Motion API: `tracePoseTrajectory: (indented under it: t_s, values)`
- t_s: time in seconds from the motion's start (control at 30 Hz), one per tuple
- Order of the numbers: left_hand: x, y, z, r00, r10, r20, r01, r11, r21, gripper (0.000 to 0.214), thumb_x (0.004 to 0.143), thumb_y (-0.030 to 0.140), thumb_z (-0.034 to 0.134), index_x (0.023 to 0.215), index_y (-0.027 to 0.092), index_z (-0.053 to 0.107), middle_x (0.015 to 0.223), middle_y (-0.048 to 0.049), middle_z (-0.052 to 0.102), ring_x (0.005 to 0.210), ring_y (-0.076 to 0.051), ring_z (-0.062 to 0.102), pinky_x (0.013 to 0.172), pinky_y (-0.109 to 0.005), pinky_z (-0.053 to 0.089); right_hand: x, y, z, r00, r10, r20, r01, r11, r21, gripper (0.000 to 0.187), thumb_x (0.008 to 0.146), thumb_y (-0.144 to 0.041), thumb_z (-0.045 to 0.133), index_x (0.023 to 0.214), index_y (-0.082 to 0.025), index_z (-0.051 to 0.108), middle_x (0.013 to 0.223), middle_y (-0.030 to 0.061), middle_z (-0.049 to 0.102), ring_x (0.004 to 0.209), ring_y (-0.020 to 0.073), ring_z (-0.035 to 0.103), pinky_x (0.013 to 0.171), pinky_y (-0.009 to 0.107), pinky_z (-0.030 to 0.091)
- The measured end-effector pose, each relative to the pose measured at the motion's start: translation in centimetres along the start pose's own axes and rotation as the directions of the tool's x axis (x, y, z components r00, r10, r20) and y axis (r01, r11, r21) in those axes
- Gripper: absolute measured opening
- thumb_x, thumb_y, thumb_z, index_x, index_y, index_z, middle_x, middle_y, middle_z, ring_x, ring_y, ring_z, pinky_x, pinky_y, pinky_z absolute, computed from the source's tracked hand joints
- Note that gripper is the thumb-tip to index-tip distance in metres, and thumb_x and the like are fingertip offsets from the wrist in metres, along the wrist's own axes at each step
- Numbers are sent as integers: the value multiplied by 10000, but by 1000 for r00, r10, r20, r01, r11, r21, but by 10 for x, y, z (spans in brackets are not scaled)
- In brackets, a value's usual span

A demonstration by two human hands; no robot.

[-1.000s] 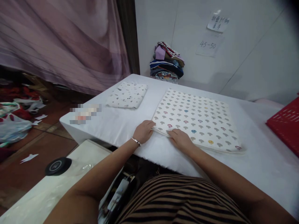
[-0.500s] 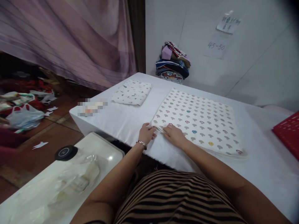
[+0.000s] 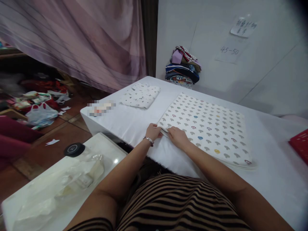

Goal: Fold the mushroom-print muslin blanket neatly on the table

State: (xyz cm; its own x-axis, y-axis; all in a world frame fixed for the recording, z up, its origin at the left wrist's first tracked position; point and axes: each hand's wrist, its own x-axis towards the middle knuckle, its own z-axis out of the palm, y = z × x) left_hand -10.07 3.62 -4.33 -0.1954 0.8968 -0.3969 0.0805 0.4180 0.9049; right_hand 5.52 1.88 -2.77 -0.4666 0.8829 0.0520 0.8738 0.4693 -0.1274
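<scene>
A white cloth with grey and coloured mushroom prints lies folded in layers on the white-covered table. My left hand pinches its near left corner between thumb and fingers. Close beside it, my right hand grips the near edge of the same cloth, its fingers bent over the layers. The edge between both hands is slightly raised. Farther left on the table rests a smaller folded cloth with small dark prints, touched by neither hand.
A blurred-out patch covers something at the table's left end. Lower left stands a white surface with a plastic bag and a black round object. Folded clothes are stacked beyond the far edge; a red basket is at right.
The view has shifted slightly, so the scene sits farther right. My left hand has closed on the cloth's corner, and the edge between my hands is lifted a little more.
</scene>
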Motion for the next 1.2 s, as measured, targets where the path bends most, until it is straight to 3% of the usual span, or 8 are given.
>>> tracePoseTrajectory:
  t_s: [0.1, 0.27, 0.37, 0.57, 0.8, 1.07, 1.2]
  values:
    - [-7, -1, 5, 999, -17, 40, 19, 999, -43, 444, 736, 205, 629, 1127, 163, 422, 798, -24, 653, 588, -128, 634, 502, -215, 478, 1, 2, -1, 1000, -6, 2, 6, 1000, 26, 241, 946, -248, 358, 1058, -199, 566, 1026, 57, 603, 966, 182, 542, 725, 251, 394]
    - [-13, -9, 11, 978, -25, 209, 40, 997, -70, 141, 700, 170, 641, 820, 117, 591, 730, -41, 663, 489, -108, 606, 353, -163, 324, 1, 4, -1, 1000, -19, -16, 20, 998, 59, 243, 947, -252, 354, 1035, -203, 575, 1017, 50, 600, 955, 173, 539, 725, 247, 387]
    - [-12, -9, 15, 969, -46, 242, 72, 993, -97, 107, 703, 171, 637, 786, 115, 600, 707, -44, 671, 467, -110, 602, 328, -161, 284, 2, 5, -1, 1000, -28, -12, 29, 997, 78, 235, 941, -243, 362, 1019, -203, 579, 1000, 46, 600, 937, 167, 540, 721, 243, 384]
    - [-14, -2, 14, 983, -80, 166, 109, 978, -176, 150, 730, 152, 595, 879, 159, 579, 712, -20, 680, 536, -132, 639, 417, -174, 416, 1, 5, -3, 999, -29, -36, 31, 997, 75, 237, 932, -243, 388, 1079, -203, 569, 1018, 54, 601, 953, 175, 541, 723, 243, 386]
    - [-17, 1, 9, 993, -66, 96, 88, 966, -243, 113, 668, 92, 629, 745, 155, 575, 624, -8, 654, 552, -149, 638, 548, -244, 525, -1, 1, -1, 999, -35, -18, 36, 998, 47, 277, 945, -251, 359, 1115, -191, 570, 1016, 73, 605, 945, 184, 544, 739, 262, 398]
    - [-25, -1, 4, 975, -77, 210, 155, 909, -386, 177, 614, 137, 691, 754, 146, 583, 611, -14, 641, 558, -145, 627, 612, -281, 551, -4, -3, 1, 996, -86, -22, 85, 994, -72, 263, 946, -238, 376, 1119, -178, 565, 990, 87, 612, 923, 201, 544, 766, 291, 407]
    - [-27, -7, 5, 971, -35, 235, 134, 898, -419, 246, 569, 102, 695, 788, 153, 596, 712, -22, 663, 640, -152, 636, 628, -276, 550, -4, -3, 3, 994, -104, -14, 102, 989, -108, 256, 945, -242, 390, 1123, -177, 563, 983, 85, 607, 915, 201, 537, 754, 291, 407]
